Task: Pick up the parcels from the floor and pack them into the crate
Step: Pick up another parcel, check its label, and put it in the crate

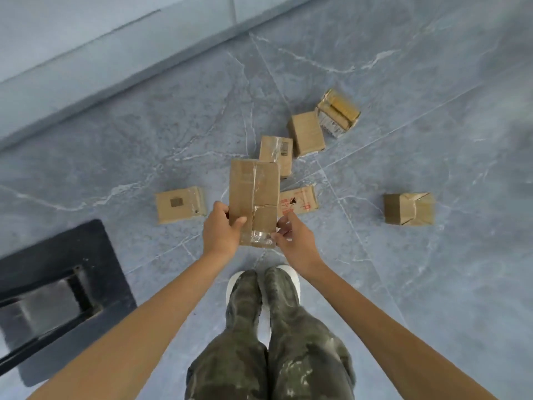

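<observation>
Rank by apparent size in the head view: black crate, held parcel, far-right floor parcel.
1. black crate
2. held parcel, enlarged by nearness to the camera, so unsure
3. far-right floor parcel

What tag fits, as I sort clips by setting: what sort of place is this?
Probably an indoor room or hallway: grey marble-look floor tiles, a pale wall base, and cardboard parcels scattered near a black crate.

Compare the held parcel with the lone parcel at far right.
The held parcel is gripped by the left hand and right hand; the far-right parcel lies on the floor untouched. The held parcel is long and flat; the far-right parcel squat and boxy. Both are taped brown cardboard.
</observation>
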The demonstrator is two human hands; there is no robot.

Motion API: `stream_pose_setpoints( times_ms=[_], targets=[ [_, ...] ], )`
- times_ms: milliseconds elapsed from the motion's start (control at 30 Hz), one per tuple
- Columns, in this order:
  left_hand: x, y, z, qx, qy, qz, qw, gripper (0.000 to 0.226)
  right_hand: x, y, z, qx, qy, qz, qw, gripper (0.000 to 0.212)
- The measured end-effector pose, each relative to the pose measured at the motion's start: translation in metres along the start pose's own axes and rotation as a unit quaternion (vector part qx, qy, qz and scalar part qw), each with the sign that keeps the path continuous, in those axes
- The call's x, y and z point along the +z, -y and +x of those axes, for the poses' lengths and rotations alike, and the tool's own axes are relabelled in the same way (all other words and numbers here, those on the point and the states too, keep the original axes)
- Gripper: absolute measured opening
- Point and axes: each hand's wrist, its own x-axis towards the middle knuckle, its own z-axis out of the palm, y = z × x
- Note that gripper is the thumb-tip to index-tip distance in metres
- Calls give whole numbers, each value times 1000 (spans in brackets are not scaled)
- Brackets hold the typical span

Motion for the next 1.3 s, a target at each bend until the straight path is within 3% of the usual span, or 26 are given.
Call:
stream_pose_setpoints(
  times_ms=[233,500,633,733,800,900,967,1000,1100,1200,1233,1300],
  targets=[
    [-183,-188,-130,109,-59,-54,991,25,-146,194,-137,-87,-68,60,992,14],
    [-381,-385,-258,206,-116,-76,969,35,-293,403,-273,-233,-120,107,959,17],
    [-448,-445,-313,241,-114,-134,955,35,-344,470,-329,-295,-122,177,931,20],
    [-471,-474,-348,273,-89,-176,942,33,-368,495,-357,-306,-78,266,911,18],
    [-479,-487,-368,283,-80,-204,934,34,-380,505,-375,-333,-91,281,895,22],
    [-491,-499,-392,260,1,-274,926,70,-395,509,-402,-414,-208,169,870,40],
    [-498,-501,-406,254,106,-346,897,95,-401,507,-417,-473,-276,54,835,52],
    [-500,-500,-410,253,152,-385,874,96,-402,505,-422,-501,-295,-8,813,54],
    [-502,-498,-421,239,226,-482,812,73,-403,497,-433,-573,-335,-178,726,56],
    [-499,-497,-426,210,235,-574,756,57,-405,492,-444,-604,-363,-248,665,57],
    [-498,-496,-428,203,236,-593,743,52,-406,490,-447,-608,-360,-254,661,58],
    [-496,-494,-431,204,233,-610,729,44,-407,485,-454,-603,-342,-221,686,58]
  ],
)
